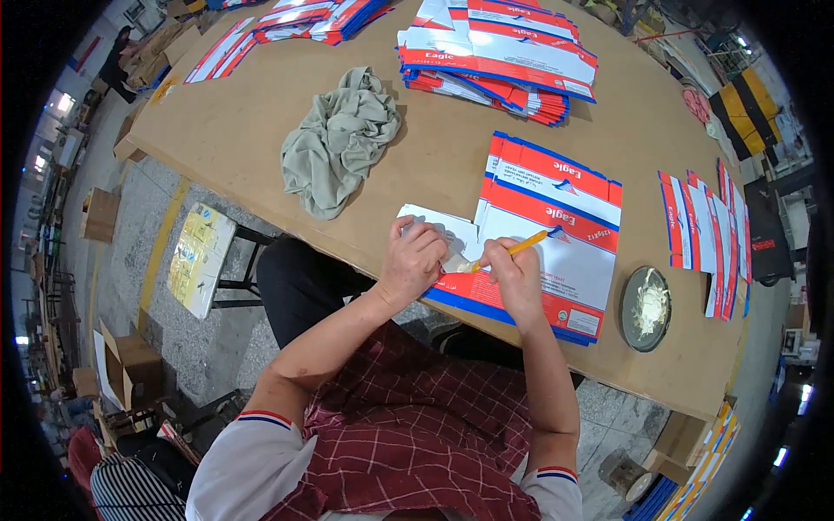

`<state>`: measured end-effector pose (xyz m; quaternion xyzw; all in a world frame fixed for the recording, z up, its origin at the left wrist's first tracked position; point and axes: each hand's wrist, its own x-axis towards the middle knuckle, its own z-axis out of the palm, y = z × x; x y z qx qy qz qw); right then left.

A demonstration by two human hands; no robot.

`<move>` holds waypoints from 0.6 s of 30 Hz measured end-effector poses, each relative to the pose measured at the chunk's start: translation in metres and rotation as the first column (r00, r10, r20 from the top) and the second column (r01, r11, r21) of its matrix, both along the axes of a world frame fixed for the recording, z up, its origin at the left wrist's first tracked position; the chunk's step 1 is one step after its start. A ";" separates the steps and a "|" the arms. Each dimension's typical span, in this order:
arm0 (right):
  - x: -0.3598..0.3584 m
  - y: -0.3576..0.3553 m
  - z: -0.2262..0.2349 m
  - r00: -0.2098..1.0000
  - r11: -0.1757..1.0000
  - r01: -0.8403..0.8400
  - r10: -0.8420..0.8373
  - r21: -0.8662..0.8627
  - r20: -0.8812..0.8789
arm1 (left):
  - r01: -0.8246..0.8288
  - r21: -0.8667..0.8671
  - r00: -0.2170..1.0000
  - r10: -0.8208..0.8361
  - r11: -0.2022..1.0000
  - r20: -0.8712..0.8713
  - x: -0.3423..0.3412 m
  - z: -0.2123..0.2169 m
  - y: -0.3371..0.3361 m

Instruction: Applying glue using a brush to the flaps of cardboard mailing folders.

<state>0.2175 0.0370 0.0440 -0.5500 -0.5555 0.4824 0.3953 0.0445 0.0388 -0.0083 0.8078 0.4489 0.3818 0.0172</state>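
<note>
My right hand (514, 276) is closed around a yellow-handled brush (526, 243), its pale end pointing left toward my left hand. That end is low over the near left part of a stack of flat red, white and blue cartons (584, 256). Beside the brush tip, my left hand (412, 259) has its fingers bent and pressed together against a white flap (439, 223) at the stack's left side. What its fingertips pinch, if anything, is hidden. To the right of the cartons lies a round dark dish (645, 341) with white paste in it.
A crumpled grey-green cloth (341, 143) lies left of the cartons on the brown table (226, 130). Taller carton piles (499, 52) stand at the far side, and more cartons (708, 239) are at the right. A stool (201, 259) is on the floor at left.
</note>
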 end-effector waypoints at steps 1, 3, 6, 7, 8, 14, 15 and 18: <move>0.001 0.000 0.002 1.000 1.000 -0.017 0.017 0.005 0.003 | 0.003 0.016 1.000 -0.003 1.000 -0.021 0.000 0.000 0.002; 0.003 0.003 0.005 1.000 1.000 -0.009 0.009 0.003 -0.005 | 0.005 0.022 1.000 -0.004 1.000 -0.021 0.001 -0.002 0.006; 0.002 0.011 0.009 1.000 1.000 0.030 -0.030 -0.011 -0.001 | 0.004 0.016 1.000 -0.004 1.000 -0.001 0.003 0.000 0.013; -0.001 0.014 0.010 0.998 0.998 0.057 -0.057 -0.026 0.007 | -0.002 0.001 1.000 0.002 1.000 0.016 0.003 0.002 0.015; -0.004 0.018 0.012 0.999 0.999 0.049 -0.049 -0.017 0.003 | -0.009 0.010 1.000 0.009 1.000 0.013 0.000 0.006 0.018; -0.002 -0.001 -0.029 0.993 0.995 0.090 -0.085 0.053 -0.077 | -0.095 0.265 0.993 0.073 0.960 0.094 -0.010 -0.016 0.009; 0.037 0.007 -0.050 0.858 0.872 -0.227 -0.031 0.433 0.513 | -0.065 0.208 0.998 0.061 0.976 0.028 -0.002 -0.024 0.009; 0.065 -0.006 -0.034 0.906 0.936 0.304 -0.342 -0.178 -0.249 | 0.094 0.153 0.991 -0.108 0.984 0.081 0.011 -0.017 0.003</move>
